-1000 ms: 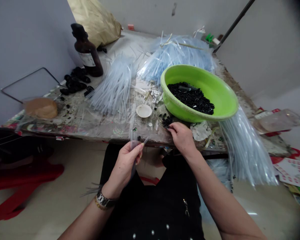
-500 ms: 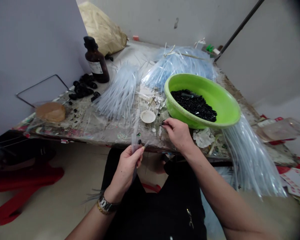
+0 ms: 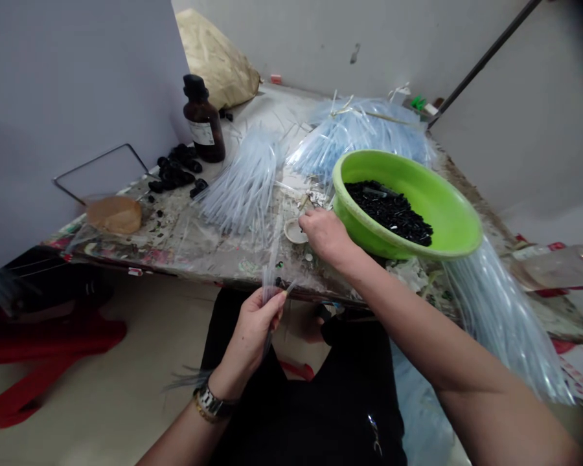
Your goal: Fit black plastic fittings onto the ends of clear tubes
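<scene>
My left hand (image 3: 260, 320) is closed around a bundle of thin clear tubes (image 3: 271, 275) at the table's front edge, one tube angled off at the thumb. My right hand (image 3: 323, 234) reaches over the right side of a small white dish (image 3: 294, 232), its fingers pinched together. A small dark piece shows at the fingertips, partly hidden. Right of this hand stands a green basin (image 3: 454, 223) with many small black pieces (image 3: 388, 210) in it.
Loose clear tubes (image 3: 245, 181) fan out left of the dish, beside a brown bottle (image 3: 205, 126) and black caps (image 3: 177, 167). A tied tube bundle (image 3: 369, 129) lies behind the basin; more tubes (image 3: 510, 317) hang over the front edge at right.
My right hand has moved left and away from me, from the table beside the dish to over it. My left hand still grips the tubes. The whole view has shifted slightly.
</scene>
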